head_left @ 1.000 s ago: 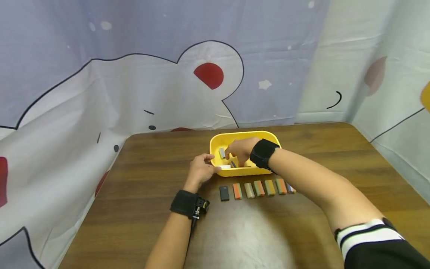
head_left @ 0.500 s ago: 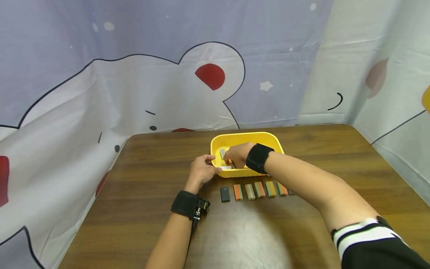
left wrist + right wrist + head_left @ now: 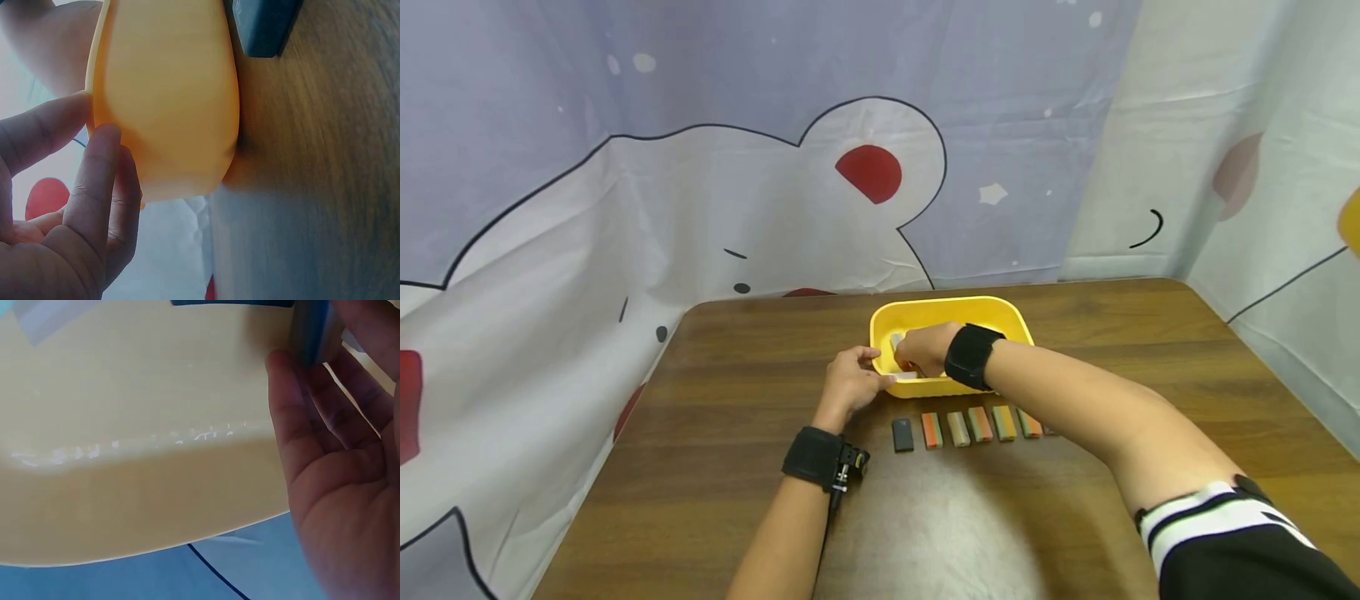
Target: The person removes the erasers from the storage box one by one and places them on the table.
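Note:
My left hand (image 3: 850, 382) holds the near left corner of a yellow plastic tub (image 3: 958, 305). Its thumb and fingers (image 3: 97, 181) pinch the rim from both sides in the left wrist view. Inside the tub, my right hand (image 3: 927, 348) reaches down with its back towards the head camera. In the right wrist view its thumb and fingertips pinch a small blue-and-grey block (image 3: 310, 334). A pale block (image 3: 897, 340) lies left of the hand in the tub, and a white piece (image 3: 906, 375) sits by the near wall.
In front of the tub runs a row of small blocks: a black one (image 3: 902, 435), an orange-and-green one (image 3: 932, 430), a beige one (image 3: 958, 428) and several more. My right forearm (image 3: 1067, 400) passes over the row's right end. A patterned cloth (image 3: 760, 208) hangs behind the table.
My right hand has moved left inside the tub, towards the left hand, and its fingers have closed together. The left hand stays on the rim.

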The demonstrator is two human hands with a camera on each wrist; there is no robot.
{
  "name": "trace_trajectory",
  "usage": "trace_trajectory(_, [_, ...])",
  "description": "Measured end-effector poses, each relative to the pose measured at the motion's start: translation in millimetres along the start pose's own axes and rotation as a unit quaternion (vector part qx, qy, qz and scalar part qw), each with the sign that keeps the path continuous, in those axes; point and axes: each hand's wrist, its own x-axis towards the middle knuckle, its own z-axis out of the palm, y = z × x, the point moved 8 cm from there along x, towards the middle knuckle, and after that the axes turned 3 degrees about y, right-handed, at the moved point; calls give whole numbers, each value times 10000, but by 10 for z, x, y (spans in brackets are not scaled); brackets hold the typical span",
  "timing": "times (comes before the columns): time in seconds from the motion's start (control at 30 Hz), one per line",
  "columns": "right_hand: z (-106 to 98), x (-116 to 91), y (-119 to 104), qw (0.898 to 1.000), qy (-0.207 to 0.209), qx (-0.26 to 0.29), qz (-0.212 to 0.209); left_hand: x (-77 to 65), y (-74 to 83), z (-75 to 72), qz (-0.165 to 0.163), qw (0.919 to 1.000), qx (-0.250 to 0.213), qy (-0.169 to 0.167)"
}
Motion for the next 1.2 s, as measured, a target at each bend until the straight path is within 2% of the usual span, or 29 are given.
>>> trace_trajectory(0.37, [-25,1,-31,9998,-90,-186,-16,-9,7,0,22,10000,71,23])
trace_trajectory(0.63, [-56,12,22,10000,-21,-19,70,-8,10,-10,-7,10000,56,47])
trace_trajectory(1.0, [-322,-165,160,9974,528,481,17,19,-39,-61,-48,10000,49,43])
trace_trajectory(1.2, [-484,-437,109,9917,1081,684,-150,35,-47,-106,-26,10000,60,74])
